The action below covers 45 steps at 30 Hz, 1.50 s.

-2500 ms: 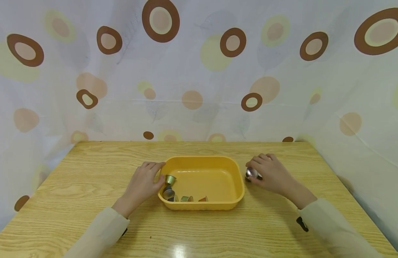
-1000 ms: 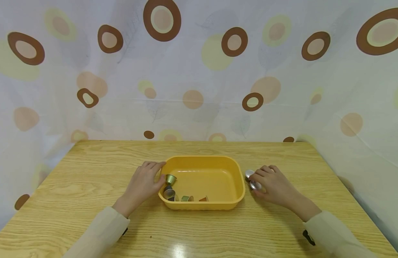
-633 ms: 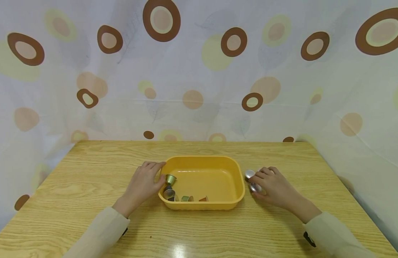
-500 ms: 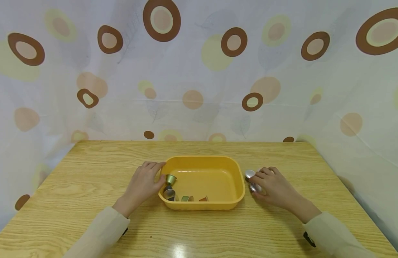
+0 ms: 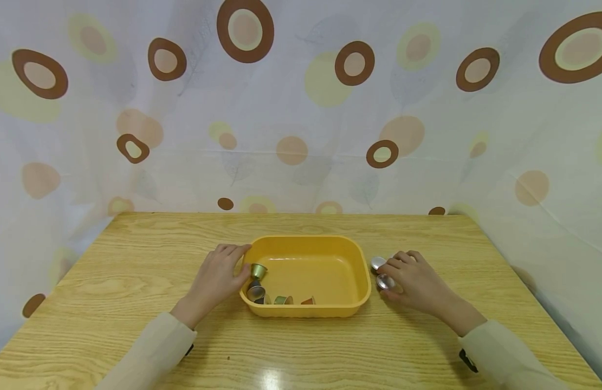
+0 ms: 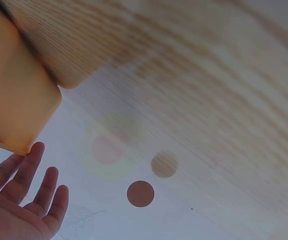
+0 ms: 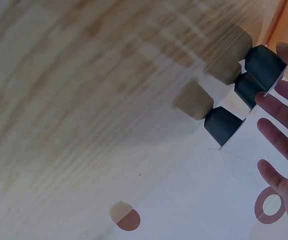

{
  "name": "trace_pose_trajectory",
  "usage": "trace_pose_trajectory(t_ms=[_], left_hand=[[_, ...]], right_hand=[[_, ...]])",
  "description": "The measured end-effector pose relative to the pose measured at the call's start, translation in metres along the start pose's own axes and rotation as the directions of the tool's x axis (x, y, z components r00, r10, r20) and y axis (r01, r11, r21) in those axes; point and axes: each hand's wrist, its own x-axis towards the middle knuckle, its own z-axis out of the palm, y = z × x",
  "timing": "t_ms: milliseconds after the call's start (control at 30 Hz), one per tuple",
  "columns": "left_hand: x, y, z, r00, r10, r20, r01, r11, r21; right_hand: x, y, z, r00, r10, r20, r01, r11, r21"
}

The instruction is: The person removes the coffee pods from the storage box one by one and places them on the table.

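Observation:
My left hand point(image 5: 215, 279) holds the left rim of a yellow plastic tray point(image 5: 305, 311), thumb over the edge and fingertips at the back corner. Inside the tray's left and near sides lie several coffee capsules, among them a green one point(image 5: 258, 271), a dark one point(image 5: 255, 293) and an orange one point(image 5: 308, 300). To the right of the tray, my right hand point(image 5: 418, 284) pinches a black coffee capsule point(image 7: 263, 67) between thumb and finger; its silver lid faces up and its base meets the tabletop. Another capsule point(image 5: 377, 263) stands just behind it, lid up.
A third black capsule point(image 7: 223, 126) stands apart in the right wrist view, mostly behind my fingers in the head view. The wood-grain table point(image 5: 301, 357) ends at a white curtain point(image 5: 301, 108) with brown, peach and yellow spots, hanging behind and at both sides.
My right hand has moved slightly toward the near side since the earliest frame, uncovering two silver lids. The pinched capsule has shifted only slightly lately. My left hand stays put on the tray.

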Motion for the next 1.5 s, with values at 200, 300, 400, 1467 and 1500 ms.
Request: trace_pose_trajectory(t_ms=[200,300,400,1467,1500], left_hand=[[0.0,0.001,0.0,1.0,-0.005,0.006,0.005,1.0,-0.005],[0.0,0.001,0.0,1.0,-0.006,0.007,0.006,1.0,-0.007],[0.0,0.001,-0.001,1.0,-0.008,0.009,0.008,1.0,-0.007],[-0.001,0.001,-0.001,1.0,0.016,-0.017,-0.016,1.0,0.005],[-0.001,0.001,-0.001,1.0,0.016,-0.017,-0.016,1.0,0.004]], right_hand=[[0.0,0.0,-0.001,1.0,-0.002,0.002,0.002,1.0,-0.008],[0.0,0.0,-0.001,1.0,-0.002,-0.004,0.002,1.0,-0.005],[0.001,0.001,-0.002,1.0,-0.008,-0.023,0.008,1.0,0.007],[0.039,0.001,-0.014,0.99,-0.038,-0.132,0.045,0.998,0.052],[0.04,0.0,-0.014,0.99,-0.044,-0.135,0.052,0.997,0.051]])
